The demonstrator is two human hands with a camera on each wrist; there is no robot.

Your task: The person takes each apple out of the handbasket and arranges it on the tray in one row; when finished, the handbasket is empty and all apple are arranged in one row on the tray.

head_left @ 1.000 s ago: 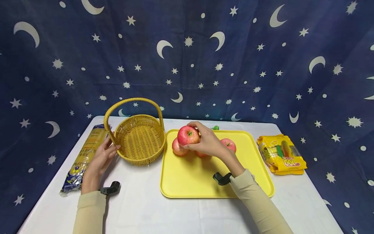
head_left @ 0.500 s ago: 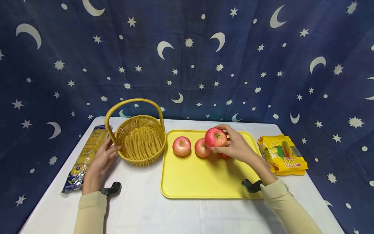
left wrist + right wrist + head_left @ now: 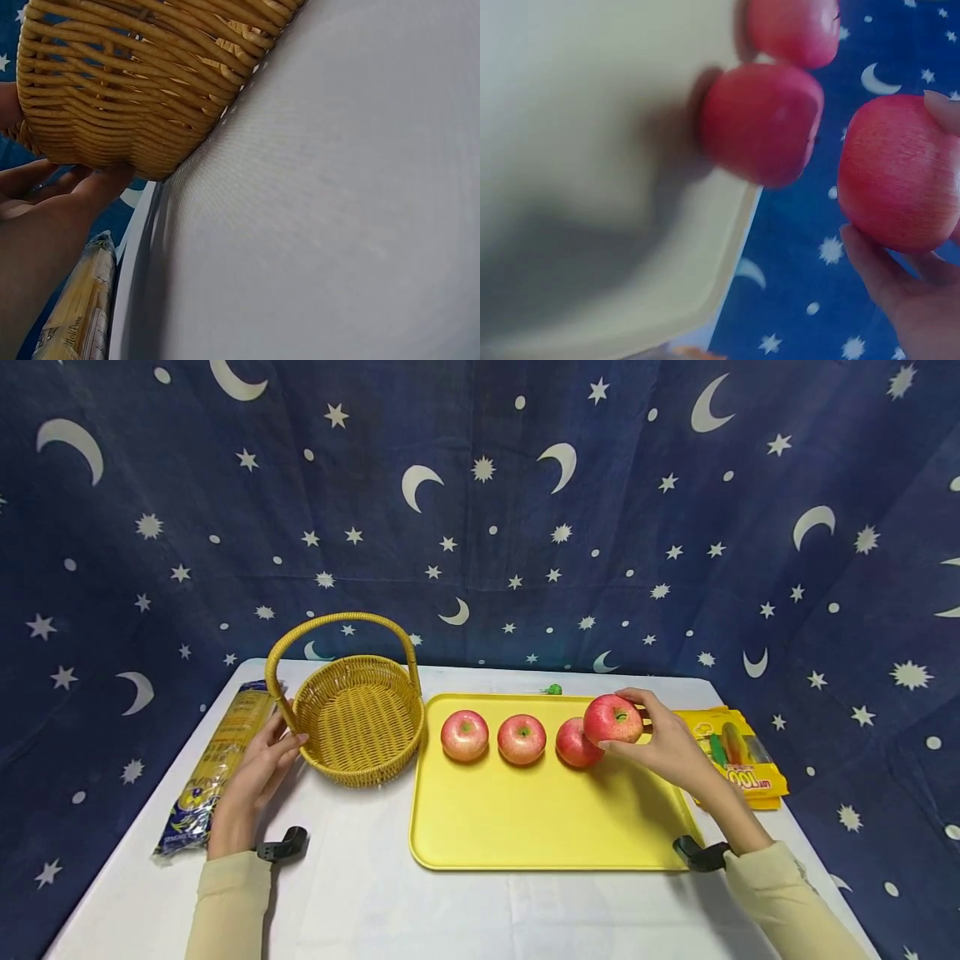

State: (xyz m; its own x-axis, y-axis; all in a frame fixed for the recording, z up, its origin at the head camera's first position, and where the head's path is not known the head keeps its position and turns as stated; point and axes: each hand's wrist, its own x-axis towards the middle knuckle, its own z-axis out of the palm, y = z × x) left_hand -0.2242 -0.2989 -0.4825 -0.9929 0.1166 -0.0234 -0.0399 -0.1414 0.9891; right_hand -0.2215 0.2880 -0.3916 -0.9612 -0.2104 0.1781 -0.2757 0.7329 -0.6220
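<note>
My right hand point(image 3: 670, 747) grips a red apple point(image 3: 613, 719) between thumb and fingers. It is raised above the right part of the yellow tray point(image 3: 510, 822), overlapping another apple point(image 3: 577, 743) in the head view. Two more apples, one at the left point(image 3: 464, 735) and one in the middle point(image 3: 521, 739), complete a row along the tray's back half. In the right wrist view, the held apple point(image 3: 900, 174) hangs apart from those on the tray. My left hand point(image 3: 257, 774) holds the side of a wicker basket point(image 3: 367, 760), thumb near its rim. Nothing lies inside the basket.
A long pack of spaghetti point(image 3: 217, 764) lies left of the basket, behind my left hand. To the tray's right is a yellow packet point(image 3: 738, 760), partly covered by my right hand. A small green item point(image 3: 553, 689) sits behind the tray. The basket's tall handle point(image 3: 341, 618) arches upward.
My right hand has carried its apple rightward along the row, from above the left apple to beyond the third, uncovering the apples below. My left hand and the basket stay put.
</note>
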